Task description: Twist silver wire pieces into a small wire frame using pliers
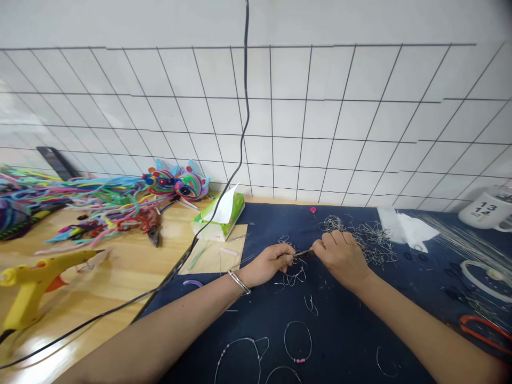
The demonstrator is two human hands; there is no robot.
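My right hand (340, 258) is closed round a pair of pliers (303, 254); only their slim dark jaws show, and the handles are hidden in the fist. The jaws reach left to the fingertips of my left hand (274, 262), which pinch a thin metal wire. Part of that wire is covered by the fingers. Under and beside the left fingertips lie thin bent wire loops (295, 276). Nearer me on the dark blue cloth (336, 341) rest a wire ring with pink beads (298, 360) and a larger beaded wire loop (227, 346).
A tangled wire heap (374, 242) lies beyond my right hand, with straight wires (452, 240) and red-handled scissors (480, 325) farther right. A white mug (482, 210) stands at the back. Leftward are a tissue box (218, 218), a black cable (160, 288) and a yellow glue gun (40, 282).
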